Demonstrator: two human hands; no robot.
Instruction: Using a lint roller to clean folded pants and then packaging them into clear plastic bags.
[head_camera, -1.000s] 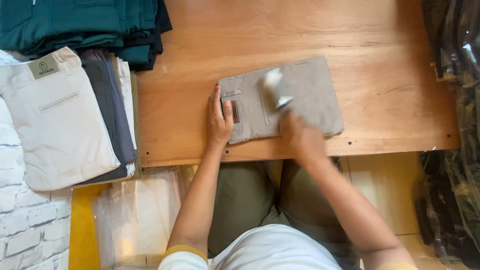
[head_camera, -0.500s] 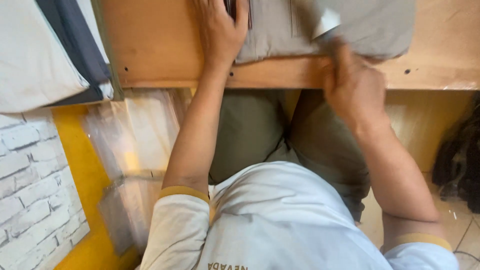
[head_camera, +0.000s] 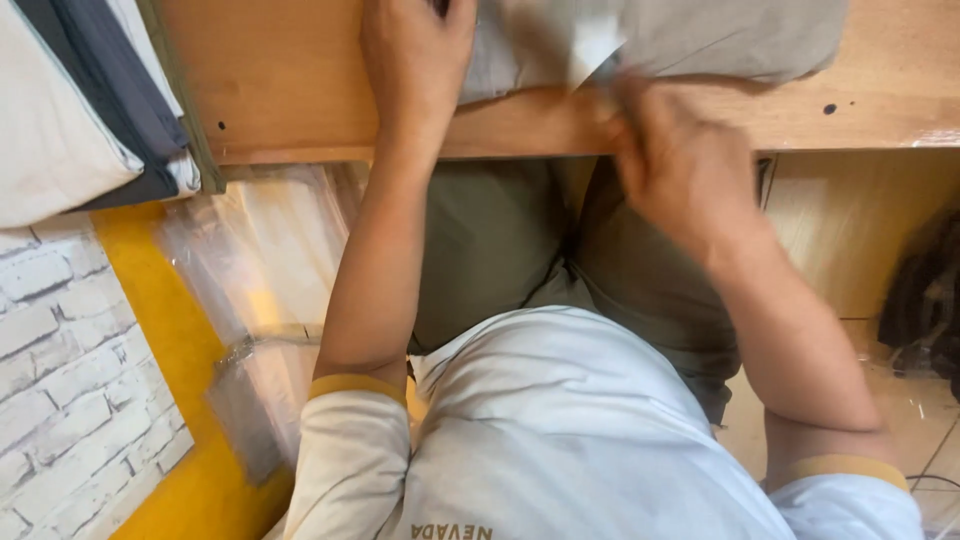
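Wooden surface (head_camera: 300, 110), top of frame: folded grey garment (head_camera: 700, 40) at its near edge, white paper tag (head_camera: 592, 45) on it. Left hand (head_camera: 415, 60) flat on the garment, fingers cut off by the frame. Right hand (head_camera: 680, 165) blurred below the tag, fingers unclear. Clear plastic bags (head_camera: 260, 260) lower left; folded stack (head_camera: 90, 110) upper left. Against half a second ago, right hand has shifted left.

The scene is seen from one head-worn camera, aimed steeply down along the person's own torso and lap. The table (head_camera: 300, 120) edge is cut off at the top of the frame, so only its near strip is taken in, and the view is close. The floor (head_camera: 170, 480) is caught at the lower left.
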